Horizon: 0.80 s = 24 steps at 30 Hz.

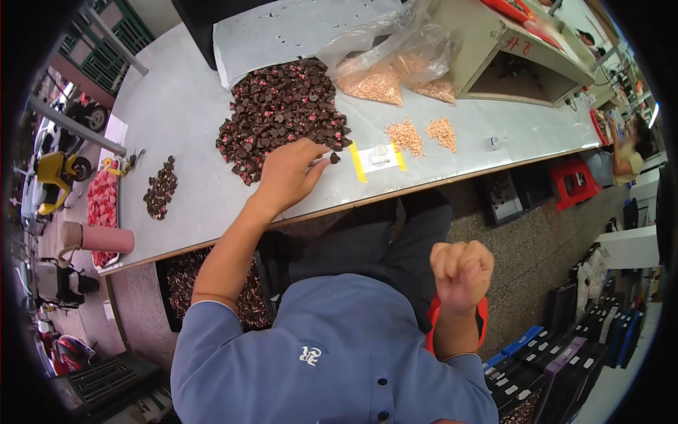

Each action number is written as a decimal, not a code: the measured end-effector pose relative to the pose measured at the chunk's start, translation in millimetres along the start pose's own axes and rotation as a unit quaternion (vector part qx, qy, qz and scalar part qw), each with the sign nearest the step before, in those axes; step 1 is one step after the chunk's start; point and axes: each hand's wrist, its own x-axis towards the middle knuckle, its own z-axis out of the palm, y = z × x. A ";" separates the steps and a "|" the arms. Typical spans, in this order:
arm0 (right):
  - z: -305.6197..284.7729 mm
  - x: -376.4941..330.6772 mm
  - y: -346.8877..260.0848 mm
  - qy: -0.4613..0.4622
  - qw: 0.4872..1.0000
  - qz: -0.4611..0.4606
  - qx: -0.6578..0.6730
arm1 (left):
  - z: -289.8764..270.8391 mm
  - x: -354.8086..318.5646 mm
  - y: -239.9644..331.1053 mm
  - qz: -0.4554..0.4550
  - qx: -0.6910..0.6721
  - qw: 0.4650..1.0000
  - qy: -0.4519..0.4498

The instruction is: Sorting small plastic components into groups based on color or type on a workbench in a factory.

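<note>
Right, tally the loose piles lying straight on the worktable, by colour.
Dark: 2, the large dark pile and the small dark pile
Beige: 2, the left beige pile and the right beige pile
Total: 4

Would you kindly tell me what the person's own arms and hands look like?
The left hand and right hand are bare, with no gloves or watch visible. Short blue sleeves leave both forearms uncovered.
</note>
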 end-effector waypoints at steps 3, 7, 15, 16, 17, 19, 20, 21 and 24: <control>3.2 4.4 -2.8 0.038 0.997 0.000 -0.072 | 9.3 14.8 -1.8 0.051 0.064 0.992 -0.094; 21.8 21.8 10.4 0.079 0.982 -0.059 -0.163 | 19.5 18.9 -12.3 0.077 0.110 0.976 -0.170; -75.8 77.4 53.8 0.120 0.839 -0.038 -0.530 | 23.2 35.1 -7.6 0.052 0.062 0.973 -0.214; -84.4 87.1 60.8 0.092 0.794 -0.035 -0.600 | 22.7 34.7 -7.5 0.041 0.069 0.971 -0.225; -90.5 94.5 65.2 0.063 0.743 -0.031 -0.665 | 23.2 34.6 -7.5 0.039 0.067 0.972 -0.220; -96.2 105.9 71.4 0.041 0.715 -0.001 -0.698 | 24.2 33.2 -8.4 0.042 0.053 0.968 -0.242; -98.7 109.4 73.9 0.024 0.685 0.029 -0.728 | 24.7 32.4 -7.4 0.039 0.052 0.969 -0.240; -98.3 112.0 76.7 0.021 0.681 0.036 -0.731 | 24.6 30.4 -6.5 0.055 0.060 0.974 -0.210; -95.6 118.8 77.4 0.022 0.669 0.089 -0.738 | 29.1 24.7 -13.9 0.093 0.082 0.976 -0.181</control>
